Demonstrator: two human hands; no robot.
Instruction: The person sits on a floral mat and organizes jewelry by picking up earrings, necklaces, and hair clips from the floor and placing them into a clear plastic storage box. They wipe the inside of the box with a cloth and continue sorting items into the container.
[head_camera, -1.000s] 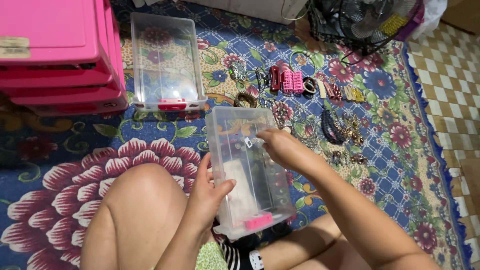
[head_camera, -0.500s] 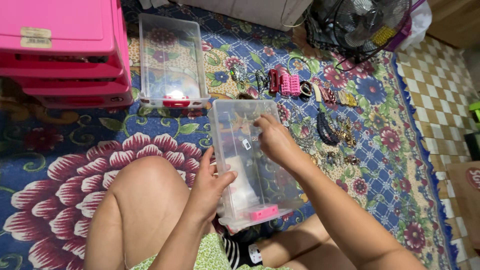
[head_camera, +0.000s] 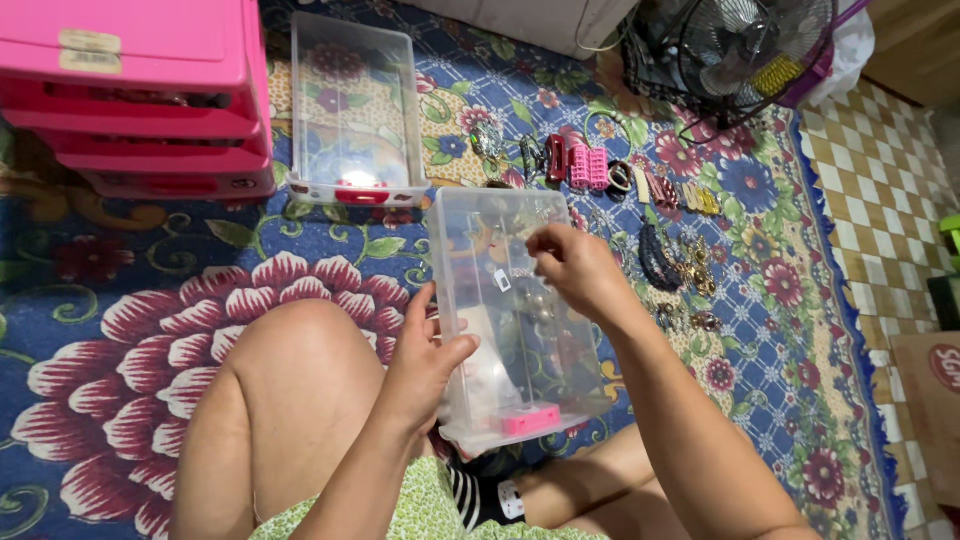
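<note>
Holding the near clear drawer (head_camera: 520, 320) by its left wall, the left hand (head_camera: 425, 360) has the thumb inside and the fingers closed on the plastic; this drawer rests tilted above the person's lap. At far left stands a pink drawer cabinet (head_camera: 140, 90), and beside it a second clear drawer (head_camera: 355, 110) lies on the flowered carpet (head_camera: 150, 300). The right hand (head_camera: 575, 265) is over the held drawer, fingertips pinched on something small that I cannot identify. I judge the sorting only begun: many hair clips (head_camera: 590, 165) and dark beads (head_camera: 655, 255) remain on the carpet at right.
</note>
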